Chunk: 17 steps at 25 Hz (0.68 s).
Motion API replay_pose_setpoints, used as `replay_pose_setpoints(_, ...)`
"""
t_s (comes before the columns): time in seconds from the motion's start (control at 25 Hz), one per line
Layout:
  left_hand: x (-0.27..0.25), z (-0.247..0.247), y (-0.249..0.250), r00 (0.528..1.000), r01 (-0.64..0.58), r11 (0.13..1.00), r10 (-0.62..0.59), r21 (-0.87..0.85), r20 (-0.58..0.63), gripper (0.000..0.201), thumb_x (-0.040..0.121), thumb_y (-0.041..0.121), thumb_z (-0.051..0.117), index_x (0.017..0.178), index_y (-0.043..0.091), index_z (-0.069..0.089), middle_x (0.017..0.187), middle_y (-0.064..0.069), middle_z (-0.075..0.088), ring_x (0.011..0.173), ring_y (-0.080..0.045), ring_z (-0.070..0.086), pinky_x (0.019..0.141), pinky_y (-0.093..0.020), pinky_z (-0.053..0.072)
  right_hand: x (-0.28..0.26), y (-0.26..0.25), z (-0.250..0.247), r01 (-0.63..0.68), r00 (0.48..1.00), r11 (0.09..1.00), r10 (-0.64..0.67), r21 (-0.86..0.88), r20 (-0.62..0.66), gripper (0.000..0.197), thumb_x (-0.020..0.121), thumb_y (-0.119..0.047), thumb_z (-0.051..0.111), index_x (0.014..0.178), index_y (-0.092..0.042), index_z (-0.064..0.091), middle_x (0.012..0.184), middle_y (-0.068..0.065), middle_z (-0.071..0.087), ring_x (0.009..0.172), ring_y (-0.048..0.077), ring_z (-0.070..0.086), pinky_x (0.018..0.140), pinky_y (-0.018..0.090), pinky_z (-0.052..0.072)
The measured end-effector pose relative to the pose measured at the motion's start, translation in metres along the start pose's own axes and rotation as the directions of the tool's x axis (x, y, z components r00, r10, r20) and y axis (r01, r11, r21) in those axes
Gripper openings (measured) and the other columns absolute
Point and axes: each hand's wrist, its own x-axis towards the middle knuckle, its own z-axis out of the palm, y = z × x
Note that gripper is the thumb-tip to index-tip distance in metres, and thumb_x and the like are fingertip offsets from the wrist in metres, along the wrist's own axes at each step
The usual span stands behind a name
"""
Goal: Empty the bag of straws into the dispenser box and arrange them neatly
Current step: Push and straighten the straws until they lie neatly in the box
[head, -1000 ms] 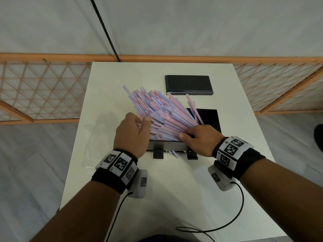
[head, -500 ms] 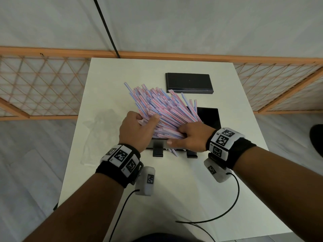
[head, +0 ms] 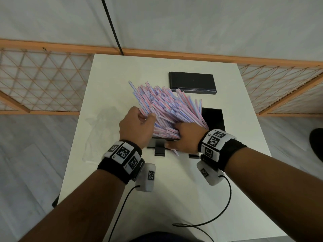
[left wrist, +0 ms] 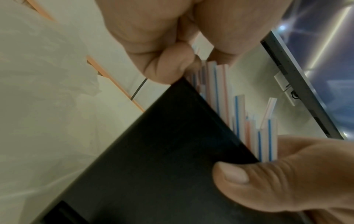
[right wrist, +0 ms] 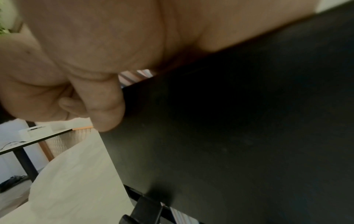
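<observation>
Both hands (head: 162, 133) grip the fanned pink-and-blue striped plastic straws (head: 167, 105); swing the eleven-o'clock ends level into the black rectangular dispenser box (head: 214, 117).

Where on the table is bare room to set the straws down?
Bare table lies between the dispenser box and the near edge, and along the far-left edge. Crowded: the straws, the left hand, the right hand, the empty bag, the black lid.
</observation>
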Motion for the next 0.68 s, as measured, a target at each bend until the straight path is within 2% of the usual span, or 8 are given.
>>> replay_pose_setpoints(0.08,-0.002,0.000,0.001,1.000,0.003,0.999,-0.003,-0.041,-0.002,0.033,0.094,0.037,0.065,0.075,0.019,0.044,0.070,0.008,0.052,0.062,-0.006,0.048,0.054,-0.020,0.031,0.004,-0.002,-0.003,-0.025,0.999,1.000,0.025,0.001,0.043,0.042,0.078,-0.063,0.065,0.091,-0.023,0.059,0.091,-0.003,0.057,0.090,0.020,0.058,0.073,0.026,0.039)
replay_pose_setpoints(0.16,-0.005,0.002,0.003,1.000,0.020,0.992,-0.020,-0.124,0.003,0.031,0.093,0.039,0.065,0.085,0.017,0.045,0.073,0.007,0.051,0.065,-0.010,0.049,0.057,-0.022,0.034,0.008,-0.003,-0.007,-0.048,0.995,0.999,0.047,0.009,0.083,0.041,0.074,-0.064,0.067,0.086,-0.026,0.057,0.091,-0.003,0.060,0.086,0.018,0.057,0.073,0.028,0.043)
replay_pose_setpoints(0.28,-0.005,0.007,0.004,0.998,0.070,0.944,-0.064,-0.324,0.030,0.044,0.084,0.054,0.067,0.096,0.016,0.048,0.083,0.008,0.058,0.076,-0.012,0.059,0.072,-0.032,0.048,0.012,-0.003,-0.010,-0.029,0.990,0.995,0.015,0.094,0.138,0.044,0.075,-0.055,0.072,0.103,-0.024,0.059,0.104,-0.003,0.060,0.096,0.019,0.059,0.085,0.032,0.048)
replay_pose_setpoints(0.32,-0.005,0.009,0.004,0.997,0.075,0.932,-0.067,-0.354,0.035,0.052,0.077,0.062,0.065,0.098,0.017,0.053,0.088,0.007,0.064,0.085,-0.015,0.064,0.080,-0.039,0.053,0.012,-0.004,-0.011,-0.025,0.988,0.994,0.007,0.109,0.156,0.049,0.075,-0.053,0.073,0.111,-0.022,0.059,0.109,-0.003,0.061,0.100,0.019,0.058,0.089,0.033,0.048)
replay_pose_setpoints(0.4,-0.006,0.011,0.004,0.997,0.068,0.931,-0.055,-0.358,0.048,0.061,0.068,0.070,0.060,0.104,0.021,0.061,0.098,0.006,0.071,0.097,-0.019,0.068,0.091,-0.048,0.055,0.015,-0.007,-0.010,-0.045,0.981,0.997,0.033,0.060,0.189,0.062,0.072,-0.058,0.072,0.121,-0.021,0.060,0.115,-0.003,0.062,0.103,0.020,0.058,0.094,0.035,0.048)
replay_pose_setpoints(0.52,-0.009,0.012,0.006,0.997,0.061,0.935,-0.039,-0.349,0.069,0.063,0.067,0.069,0.059,0.110,0.023,0.063,0.103,0.008,0.072,0.100,-0.018,0.069,0.093,-0.049,0.055,0.021,-0.010,-0.010,-0.109,0.959,0.992,0.121,-0.058,0.257,0.079,0.071,-0.062,0.069,0.134,-0.019,0.052,0.128,0.000,0.058,0.117,0.024,0.055,0.101,0.041,0.045)
replay_pose_setpoints(0.6,-0.009,0.014,0.006,0.997,0.066,0.936,-0.047,-0.345,0.064,0.063,0.067,0.069,0.059,0.110,0.023,0.062,0.102,0.008,0.072,0.099,-0.018,0.069,0.092,-0.050,0.056,0.025,-0.012,-0.011,-0.096,0.954,0.994,0.105,-0.046,0.281,0.076,0.074,-0.055,0.071,0.137,-0.019,0.048,0.131,0.000,0.056,0.120,0.024,0.053,0.103,0.041,0.043)
replay_pose_setpoints(0.68,-0.008,0.015,0.003,0.997,0.068,0.934,-0.054,-0.351,0.051,0.060,0.069,0.069,0.060,0.111,0.026,0.063,0.105,0.008,0.072,0.102,-0.018,0.069,0.094,-0.050,0.055,0.025,-0.011,-0.012,-0.053,0.970,0.998,0.045,0.026,0.237,0.071,0.072,-0.048,0.076,0.133,-0.021,0.051,0.125,-0.002,0.060,0.116,0.022,0.057,0.100,0.040,0.045)
